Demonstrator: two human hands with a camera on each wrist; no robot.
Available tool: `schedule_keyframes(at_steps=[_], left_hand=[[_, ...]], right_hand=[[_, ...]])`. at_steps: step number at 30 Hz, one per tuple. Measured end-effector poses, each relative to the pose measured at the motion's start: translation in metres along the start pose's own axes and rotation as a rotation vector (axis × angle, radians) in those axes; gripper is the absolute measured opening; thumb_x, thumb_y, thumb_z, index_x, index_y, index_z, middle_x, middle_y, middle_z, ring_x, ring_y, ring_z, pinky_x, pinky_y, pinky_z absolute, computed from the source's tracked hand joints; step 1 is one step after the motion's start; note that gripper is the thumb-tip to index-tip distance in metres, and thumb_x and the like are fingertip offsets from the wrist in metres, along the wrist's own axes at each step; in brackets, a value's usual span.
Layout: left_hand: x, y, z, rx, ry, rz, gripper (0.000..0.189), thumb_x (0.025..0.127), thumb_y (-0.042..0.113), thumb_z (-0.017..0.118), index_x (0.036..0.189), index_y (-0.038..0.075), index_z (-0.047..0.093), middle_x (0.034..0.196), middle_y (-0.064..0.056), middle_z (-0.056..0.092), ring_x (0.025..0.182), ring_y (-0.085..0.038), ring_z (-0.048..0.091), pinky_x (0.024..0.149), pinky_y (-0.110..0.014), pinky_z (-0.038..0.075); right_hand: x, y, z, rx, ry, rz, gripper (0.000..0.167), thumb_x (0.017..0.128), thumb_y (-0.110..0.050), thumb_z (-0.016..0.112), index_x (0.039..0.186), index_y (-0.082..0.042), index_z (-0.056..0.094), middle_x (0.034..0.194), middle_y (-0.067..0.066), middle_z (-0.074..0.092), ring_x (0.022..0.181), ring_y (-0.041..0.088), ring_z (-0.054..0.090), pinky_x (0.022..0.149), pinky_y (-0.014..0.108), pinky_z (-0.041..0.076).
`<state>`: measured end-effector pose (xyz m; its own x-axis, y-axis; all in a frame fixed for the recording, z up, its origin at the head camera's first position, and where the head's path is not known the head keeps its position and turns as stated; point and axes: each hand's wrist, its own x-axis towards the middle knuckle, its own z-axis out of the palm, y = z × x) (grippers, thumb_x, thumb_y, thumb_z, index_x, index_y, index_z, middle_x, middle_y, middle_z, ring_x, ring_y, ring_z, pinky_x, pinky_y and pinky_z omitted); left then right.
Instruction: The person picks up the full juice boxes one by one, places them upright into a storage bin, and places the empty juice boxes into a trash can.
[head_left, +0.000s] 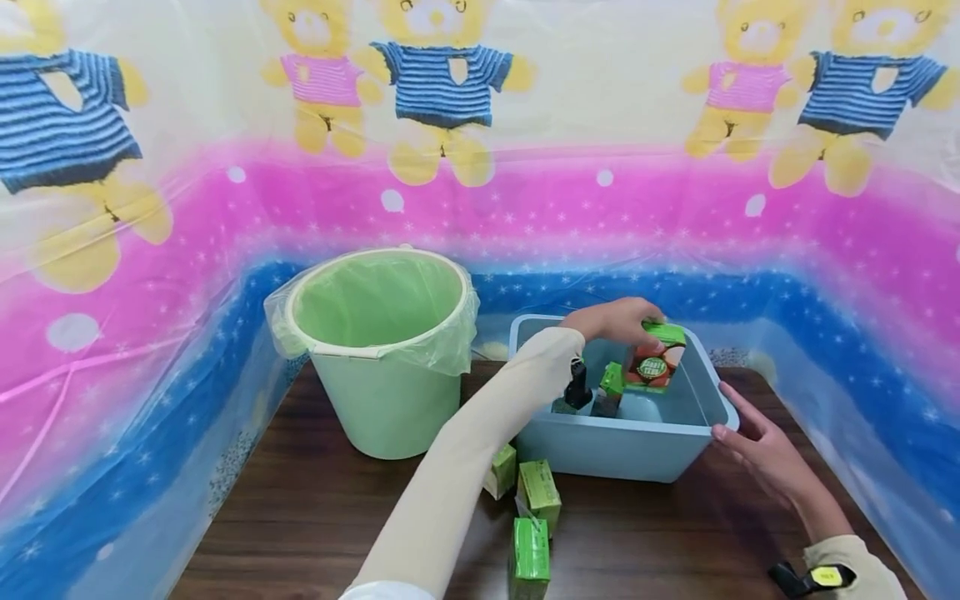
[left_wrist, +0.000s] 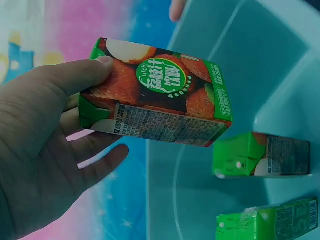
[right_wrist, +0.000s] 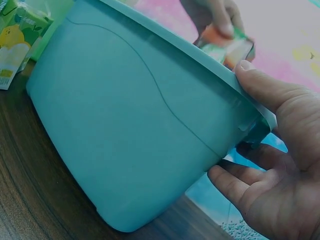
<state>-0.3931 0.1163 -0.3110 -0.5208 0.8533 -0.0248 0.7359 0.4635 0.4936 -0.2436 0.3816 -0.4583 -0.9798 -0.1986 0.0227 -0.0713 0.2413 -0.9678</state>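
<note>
My left hand [head_left: 618,319] pinches a litchi juice box [left_wrist: 160,85] near one end, thumb on its front face. The box hangs over the inside of a blue plastic bin [head_left: 607,450], toward its right part. Two more juice boxes, one with litchi colours [left_wrist: 245,155] and a green one [left_wrist: 272,222], stand inside the bin. My right hand [head_left: 772,454] grips the bin's right front corner, with the thumb on the rim [right_wrist: 220,65] and the fingers beneath it.
Left of the blue bin stands a green bucket [head_left: 382,408] lined with a clear plastic bag [head_left: 450,333]. Three green drink cartons, a back one [head_left: 502,472], a middle one [head_left: 540,492] and a front one [head_left: 531,550], are on the dark wooden table [head_left: 300,517]. A printed curtain [head_left: 570,217] surrounds the table.
</note>
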Motion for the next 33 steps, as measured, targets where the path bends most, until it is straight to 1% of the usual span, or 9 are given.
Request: schedule_keyframes(at_steps=[5, 9, 10, 13, 20, 26, 28, 31, 33], left_hand=[[0.013, -0.008, 0.007, 0.010, -0.039, -0.087, 0.038, 0.104, 0.025, 0.060, 0.134, 0.001, 0.059, 0.110, -0.006, 0.056, 0.085, -0.012, 0.048, 0.073, -0.023, 0.041], [0.018, -0.010, 0.011, 0.000, -0.048, -0.130, 0.044, 0.103, 0.027, 0.061, 0.141, 0.005, 0.055, 0.121, -0.005, 0.055, 0.091, -0.011, 0.048, 0.077, -0.023, 0.041], [0.020, -0.008, 0.012, -0.008, -0.053, -0.133, 0.046, 0.103, 0.027, 0.061, 0.143, 0.006, 0.055, 0.124, -0.005, 0.056, 0.091, -0.012, 0.054, 0.078, -0.021, 0.042], [0.025, -0.003, 0.014, 0.004, -0.060, -0.130, 0.048, 0.102, 0.028, 0.063, 0.145, 0.008, 0.054, 0.129, -0.001, 0.057, 0.098, -0.012, 0.056, 0.080, -0.021, 0.045], [0.038, 0.003, 0.023, 0.026, -0.083, -0.118, 0.046, 0.101, 0.027, 0.065, 0.143, 0.009, 0.056, 0.130, -0.002, 0.058, 0.102, -0.010, 0.054, 0.080, -0.021, 0.048], [0.047, -0.003, 0.037, 0.063, -0.182, -0.073, 0.022, 0.103, 0.020, 0.062, 0.120, 0.007, 0.065, 0.101, -0.002, 0.059, 0.082, -0.012, 0.050, 0.070, -0.023, 0.044], [0.048, -0.006, 0.042, 0.052, -0.204, -0.075, 0.021, 0.102, 0.018, 0.062, 0.119, 0.006, 0.064, 0.099, -0.002, 0.057, 0.080, -0.011, 0.048, 0.070, -0.022, 0.043], [0.047, -0.011, 0.047, 0.020, -0.202, -0.088, 0.026, 0.101, 0.016, 0.063, 0.126, 0.008, 0.063, 0.109, 0.001, 0.058, 0.086, -0.009, 0.049, 0.074, -0.021, 0.046], [0.046, -0.015, 0.050, 0.009, -0.209, -0.094, 0.029, 0.100, 0.014, 0.063, 0.128, 0.007, 0.062, 0.112, -0.002, 0.057, 0.087, -0.011, 0.048, 0.074, -0.023, 0.044]], right_hand=[[-0.002, 0.002, -0.002, 0.046, -0.012, -0.033, 0.076, 0.107, -0.012, 0.054, 0.165, -0.030, 0.008, 0.167, 0.026, -0.003, 0.121, -0.006, 0.053, 0.092, 0.022, 0.053], [-0.003, 0.002, -0.002, 0.086, -0.005, -0.038, 0.077, 0.106, -0.009, 0.054, 0.165, -0.029, 0.009, 0.166, 0.027, -0.004, 0.119, -0.005, 0.056, 0.092, 0.021, 0.053], [-0.003, 0.002, -0.002, 0.089, -0.005, -0.037, 0.077, 0.106, -0.009, 0.054, 0.165, -0.028, 0.009, 0.166, 0.027, -0.004, 0.119, -0.005, 0.056, 0.091, 0.021, 0.054], [-0.003, 0.001, -0.003, 0.105, -0.002, -0.030, 0.076, 0.106, -0.009, 0.054, 0.165, -0.028, 0.009, 0.166, 0.027, -0.005, 0.119, -0.004, 0.057, 0.092, 0.022, 0.054], [-0.003, 0.000, -0.001, 0.095, -0.016, -0.028, 0.077, 0.106, -0.011, 0.054, 0.165, -0.026, 0.007, 0.166, 0.028, -0.008, 0.118, -0.006, 0.055, 0.091, 0.020, 0.053], [-0.004, 0.002, -0.001, 0.093, -0.010, -0.031, 0.077, 0.107, -0.010, 0.053, 0.165, -0.026, 0.006, 0.165, 0.030, -0.005, 0.117, -0.006, 0.056, 0.091, 0.021, 0.054], [-0.004, 0.002, -0.001, 0.088, -0.001, -0.031, 0.076, 0.107, -0.011, 0.053, 0.165, -0.027, 0.007, 0.164, 0.031, -0.004, 0.116, -0.006, 0.056, 0.090, 0.021, 0.054], [-0.004, 0.001, -0.002, 0.072, -0.001, -0.033, 0.077, 0.107, -0.012, 0.054, 0.165, -0.028, 0.007, 0.164, 0.031, -0.001, 0.116, -0.006, 0.056, 0.090, 0.022, 0.054], [-0.003, 0.000, -0.001, 0.059, 0.000, -0.035, 0.077, 0.107, -0.013, 0.054, 0.165, -0.028, 0.007, 0.164, 0.031, 0.001, 0.117, -0.005, 0.056, 0.091, 0.023, 0.054]])
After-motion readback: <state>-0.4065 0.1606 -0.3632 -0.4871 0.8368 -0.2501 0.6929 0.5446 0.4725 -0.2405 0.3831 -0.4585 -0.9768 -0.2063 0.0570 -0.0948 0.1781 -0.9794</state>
